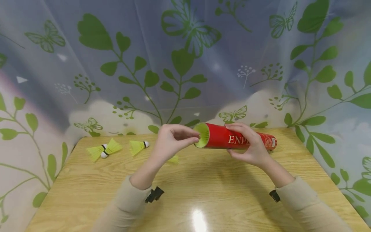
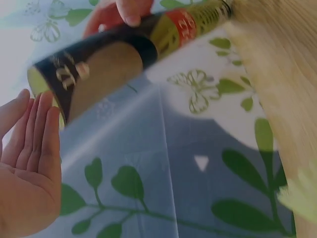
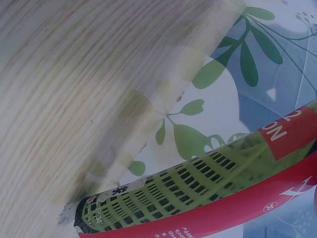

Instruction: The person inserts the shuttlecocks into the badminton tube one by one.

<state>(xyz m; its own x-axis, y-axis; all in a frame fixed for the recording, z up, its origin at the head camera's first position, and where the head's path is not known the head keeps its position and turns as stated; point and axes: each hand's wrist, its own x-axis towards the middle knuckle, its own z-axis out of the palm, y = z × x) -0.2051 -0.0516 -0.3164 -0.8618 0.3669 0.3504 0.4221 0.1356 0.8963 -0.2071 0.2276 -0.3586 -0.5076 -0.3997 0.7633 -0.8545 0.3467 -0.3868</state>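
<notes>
My right hand (image 1: pixel 250 146) grips a red shuttlecock tube (image 1: pixel 218 136) round its middle, thumb below and fingers over the top. The tube lies tilted above the table, its open mouth facing left. Inside the mouth shows the yellow skirt of a shuttlecock (image 1: pixel 204 133). At that mouth is my left hand (image 1: pixel 171 141), fingertips and thumb close together by the rim. In the left wrist view its fingers (image 2: pixel 42 134) look fairly straight, and nothing is visibly held between them. The right wrist view shows the tube's far end (image 3: pixel 143 203) near the table; the right hand is out of that view.
Two yellow shuttlecocks touch at the back left, one of them this shuttlecock (image 1: pixel 113 147). Another shuttlecock (image 1: pixel 136 147) lies right of them. A further yellow skirt (image 1: pixel 174 159) is partly hidden behind my left hand. A leaf-patterned curtain (image 1: pixel 185 80) hangs behind the wooden table (image 1: pixel 203 187).
</notes>
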